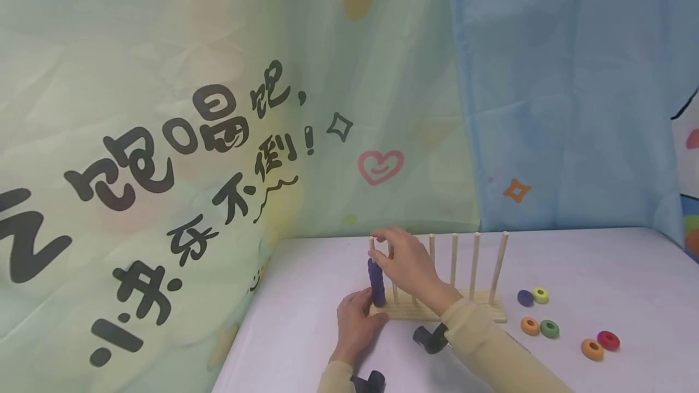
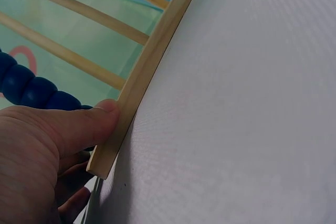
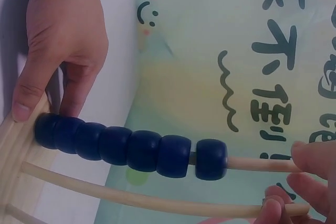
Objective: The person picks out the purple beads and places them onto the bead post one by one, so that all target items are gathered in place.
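A wooden peg rack (image 1: 404, 312) with several upright pegs stands on the table. On its leftmost peg is a stack of dark blue beads (image 3: 116, 145). The top bead (image 3: 211, 159) sits slightly apart from those under it. My left hand (image 1: 356, 325) grips the left end of the rack's base, thumb on the front face (image 2: 107, 107) and other fingers behind. Around the top of the leftmost peg is my right hand (image 1: 409, 262), above the beads, thumb and index finger parted with no bead between them. In the right wrist view its fingers are partly cut off.
Right of the rack lie loose beads: a dark blue one (image 1: 525, 298), a yellow one (image 1: 540, 295), an orange one (image 1: 530, 325), a green one (image 1: 549, 329), another orange one (image 1: 592, 349) and a red one (image 1: 608, 340). A printed curtain (image 1: 377, 108) hangs behind the table.
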Action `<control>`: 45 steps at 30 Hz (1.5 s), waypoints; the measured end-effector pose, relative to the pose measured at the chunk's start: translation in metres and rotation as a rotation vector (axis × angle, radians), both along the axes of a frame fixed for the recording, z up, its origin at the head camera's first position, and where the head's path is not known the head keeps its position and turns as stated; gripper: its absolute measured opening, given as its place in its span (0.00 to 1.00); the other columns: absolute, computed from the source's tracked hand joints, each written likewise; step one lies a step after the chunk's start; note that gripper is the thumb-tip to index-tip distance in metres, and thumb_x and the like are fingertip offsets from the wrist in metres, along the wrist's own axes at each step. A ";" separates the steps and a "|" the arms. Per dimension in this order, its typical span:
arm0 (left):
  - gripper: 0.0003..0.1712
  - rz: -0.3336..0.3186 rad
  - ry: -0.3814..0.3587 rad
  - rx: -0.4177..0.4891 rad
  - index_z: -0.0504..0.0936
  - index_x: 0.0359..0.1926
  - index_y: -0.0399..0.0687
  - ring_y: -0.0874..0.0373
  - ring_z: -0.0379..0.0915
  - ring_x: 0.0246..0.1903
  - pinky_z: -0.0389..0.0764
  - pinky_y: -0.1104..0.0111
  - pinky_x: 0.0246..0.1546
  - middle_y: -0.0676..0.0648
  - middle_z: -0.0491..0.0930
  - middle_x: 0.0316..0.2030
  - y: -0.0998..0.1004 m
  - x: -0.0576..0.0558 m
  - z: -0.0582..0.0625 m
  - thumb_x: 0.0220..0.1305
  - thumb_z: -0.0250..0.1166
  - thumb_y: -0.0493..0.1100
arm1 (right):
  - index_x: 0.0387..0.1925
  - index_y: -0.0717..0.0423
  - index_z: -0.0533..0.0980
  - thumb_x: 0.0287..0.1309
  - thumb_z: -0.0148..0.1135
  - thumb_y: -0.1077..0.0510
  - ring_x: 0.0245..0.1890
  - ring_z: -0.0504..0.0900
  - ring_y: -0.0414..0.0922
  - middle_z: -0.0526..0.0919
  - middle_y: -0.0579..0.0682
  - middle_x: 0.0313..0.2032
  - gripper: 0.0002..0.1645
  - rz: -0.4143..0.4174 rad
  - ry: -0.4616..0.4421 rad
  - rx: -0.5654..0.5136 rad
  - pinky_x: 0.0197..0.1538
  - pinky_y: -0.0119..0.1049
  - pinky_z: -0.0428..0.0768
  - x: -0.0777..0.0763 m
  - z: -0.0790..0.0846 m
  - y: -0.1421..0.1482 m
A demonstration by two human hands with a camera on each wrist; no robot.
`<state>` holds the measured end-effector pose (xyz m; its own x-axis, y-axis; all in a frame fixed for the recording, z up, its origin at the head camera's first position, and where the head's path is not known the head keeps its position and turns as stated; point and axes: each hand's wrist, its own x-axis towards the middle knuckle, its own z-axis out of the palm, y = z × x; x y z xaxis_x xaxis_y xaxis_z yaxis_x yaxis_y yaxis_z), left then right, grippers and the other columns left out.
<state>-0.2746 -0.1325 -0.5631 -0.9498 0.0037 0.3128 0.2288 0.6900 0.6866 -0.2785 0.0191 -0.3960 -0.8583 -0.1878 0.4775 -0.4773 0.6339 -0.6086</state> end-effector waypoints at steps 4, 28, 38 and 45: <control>0.33 0.012 -0.018 0.011 0.82 0.57 0.49 0.48 0.71 0.56 0.64 0.47 0.63 0.48 0.83 0.52 0.000 0.001 -0.001 0.46 0.75 0.47 | 0.52 0.52 0.80 0.57 0.68 0.53 0.25 0.73 0.35 0.82 0.46 0.46 0.20 -0.001 0.032 -0.060 0.26 0.30 0.74 0.004 -0.002 0.001; 0.33 0.019 -0.002 0.009 0.82 0.56 0.47 0.48 0.72 0.56 0.65 0.48 0.62 0.48 0.83 0.51 0.000 0.000 -0.002 0.45 0.76 0.47 | 0.40 0.58 0.82 0.47 0.71 0.70 0.24 0.79 0.38 0.84 0.50 0.39 0.16 -0.023 0.271 -0.307 0.27 0.31 0.82 0.021 -0.037 0.021; 0.34 0.014 0.011 -0.019 0.81 0.56 0.45 0.48 0.72 0.56 0.66 0.49 0.62 0.47 0.83 0.51 0.000 -0.001 -0.005 0.45 0.75 0.48 | 0.39 0.54 0.83 0.50 0.71 0.66 0.26 0.80 0.37 0.86 0.47 0.38 0.13 -0.102 0.078 -0.321 0.31 0.30 0.82 0.032 -0.073 0.039; 0.34 0.016 0.001 -0.016 0.81 0.57 0.45 0.47 0.71 0.57 0.65 0.48 0.63 0.46 0.83 0.52 0.000 -0.001 -0.004 0.46 0.75 0.49 | 0.40 0.55 0.82 0.50 0.72 0.65 0.28 0.80 0.37 0.85 0.46 0.39 0.13 -0.101 0.041 -0.313 0.33 0.30 0.83 0.035 -0.092 0.049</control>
